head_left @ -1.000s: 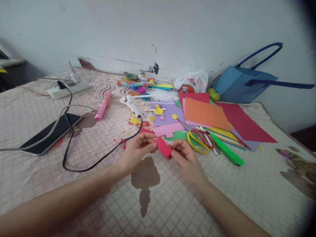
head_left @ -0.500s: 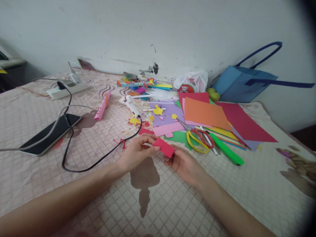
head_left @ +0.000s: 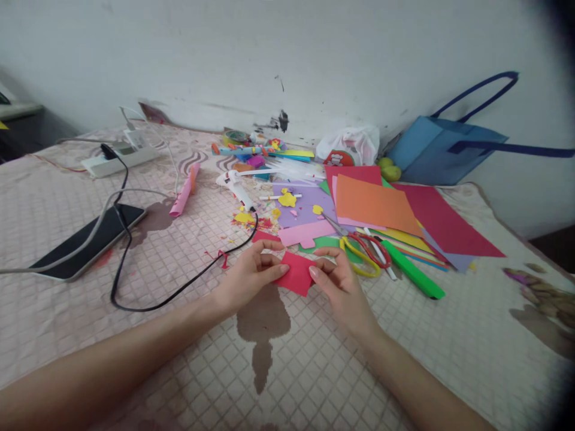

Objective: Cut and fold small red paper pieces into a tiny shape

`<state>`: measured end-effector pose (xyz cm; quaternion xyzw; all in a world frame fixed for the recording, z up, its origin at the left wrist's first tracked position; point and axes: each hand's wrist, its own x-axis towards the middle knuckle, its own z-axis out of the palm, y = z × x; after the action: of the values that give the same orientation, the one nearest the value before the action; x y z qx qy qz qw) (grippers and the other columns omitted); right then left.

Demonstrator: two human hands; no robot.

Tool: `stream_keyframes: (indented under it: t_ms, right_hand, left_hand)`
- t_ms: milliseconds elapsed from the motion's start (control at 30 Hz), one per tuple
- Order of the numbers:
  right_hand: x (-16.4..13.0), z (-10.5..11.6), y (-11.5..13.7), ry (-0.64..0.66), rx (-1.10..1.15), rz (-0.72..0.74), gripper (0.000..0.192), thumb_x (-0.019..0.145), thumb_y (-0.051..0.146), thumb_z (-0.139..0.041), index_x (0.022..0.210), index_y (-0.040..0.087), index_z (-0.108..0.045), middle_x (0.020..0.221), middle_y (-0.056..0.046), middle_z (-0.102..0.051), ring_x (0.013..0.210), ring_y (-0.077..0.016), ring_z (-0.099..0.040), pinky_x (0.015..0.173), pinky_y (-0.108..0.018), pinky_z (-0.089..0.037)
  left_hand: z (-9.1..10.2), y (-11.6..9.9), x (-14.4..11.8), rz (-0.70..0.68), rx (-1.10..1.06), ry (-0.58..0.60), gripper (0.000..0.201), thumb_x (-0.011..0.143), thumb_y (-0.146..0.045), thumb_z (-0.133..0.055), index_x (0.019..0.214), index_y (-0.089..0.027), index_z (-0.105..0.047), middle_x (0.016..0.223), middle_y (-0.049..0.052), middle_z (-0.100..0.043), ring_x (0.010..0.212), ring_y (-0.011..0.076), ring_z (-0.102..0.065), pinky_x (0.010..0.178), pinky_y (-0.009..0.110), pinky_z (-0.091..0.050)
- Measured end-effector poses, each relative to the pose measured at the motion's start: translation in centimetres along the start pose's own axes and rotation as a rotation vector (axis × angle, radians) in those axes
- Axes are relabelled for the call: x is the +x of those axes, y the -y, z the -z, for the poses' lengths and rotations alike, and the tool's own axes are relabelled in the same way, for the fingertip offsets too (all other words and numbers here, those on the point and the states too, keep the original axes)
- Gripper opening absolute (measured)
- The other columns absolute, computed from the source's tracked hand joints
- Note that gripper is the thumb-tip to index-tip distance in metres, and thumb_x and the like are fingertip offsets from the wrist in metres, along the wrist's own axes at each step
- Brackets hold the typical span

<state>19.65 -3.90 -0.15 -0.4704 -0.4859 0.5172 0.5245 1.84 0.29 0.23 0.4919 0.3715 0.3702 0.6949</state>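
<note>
A small red paper piece is held up over the patterned tablecloth between both hands. My left hand pinches its left edge with thumb and fingers. At the right edge, my right hand grips it the same way, thumb on the near face. Just beyond the hands lie a pink paper strip and green paper. Scissors with yellow and red handles rest close to my right hand, beside a green cutter.
A white glue gun trails a black cord across the left side. A phone-like dark slab and a power strip lie left. Orange paper tops stacked sheets at right, before a blue bag.
The red paper has gone from a narrow folded-looking strip to a wider, flatter square facing me. My right thumb has moved onto its near face.
</note>
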Motion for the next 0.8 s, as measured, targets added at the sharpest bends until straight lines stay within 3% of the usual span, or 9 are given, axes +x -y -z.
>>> stream_keyframes:
  t_ms: [100,300,400,600,800]
  right_hand:
    - [0.03,-0.01,0.07,0.008,-0.058,0.078,0.007,0.084,0.028,-0.057,0.089,0.024,-0.054,0.08,0.002,-0.054,0.074,-0.0126,-0.052,0.067,-0.025,-0.045]
    - [-0.08,-0.1,0.05,0.017,-0.13,0.066,0.012,0.079,0.022,-0.062,0.089,0.024,-0.055,0.084,0.0,-0.058,0.079,-0.0142,-0.055,0.071,-0.026,-0.046]
    - [-0.06,0.0,-0.03,-0.006,-0.182,0.094,0.007,0.081,0.023,-0.06,0.087,0.023,-0.057,0.084,-0.001,-0.059,0.078,-0.0149,-0.055,0.071,-0.027,-0.046]
    - [-0.06,-0.08,-0.17,0.035,-0.203,0.094,0.007,0.083,0.025,-0.057,0.09,0.024,-0.058,0.087,-0.002,-0.06,0.08,-0.0158,-0.056,0.071,-0.028,-0.046]
    - [-0.04,-0.17,0.17,-0.02,-0.213,0.122,0.001,0.083,0.024,-0.057,0.083,0.023,-0.057,0.079,0.0,-0.059,0.075,-0.0144,-0.056,0.067,-0.026,-0.046]
  left_hand:
    - [0.0,0.03,0.03,-0.054,-0.006,-0.034,0.029,0.073,-0.027,-0.069,0.093,-0.017,-0.052,0.072,-0.001,-0.061,0.064,0.0111,-0.057,0.06,0.023,-0.041]
    - [-0.36,-0.19,-0.24,-0.11,0.081,-0.065,0.01,0.074,-0.019,-0.067,0.078,-0.013,-0.061,0.077,0.0,-0.06,0.068,0.0087,-0.054,0.065,0.021,-0.041]
    - [-0.57,-0.28,-0.42,-0.063,0.026,-0.044,0.013,0.074,-0.021,-0.068,0.083,-0.014,-0.062,0.077,0.0,-0.061,0.067,0.0083,-0.054,0.061,0.02,-0.04]
    - [-0.76,-0.55,-0.5,0.125,-0.202,-0.026,0.043,0.07,-0.023,-0.073,0.108,-0.016,-0.054,0.081,0.003,-0.066,0.066,0.0119,-0.061,0.063,0.023,-0.045]
    - [-0.61,-0.31,-0.33,0.187,-0.274,0.027,0.028,0.066,-0.021,-0.076,0.09,-0.014,-0.062,0.077,0.004,-0.067,0.069,0.0128,-0.062,0.068,0.024,-0.048]
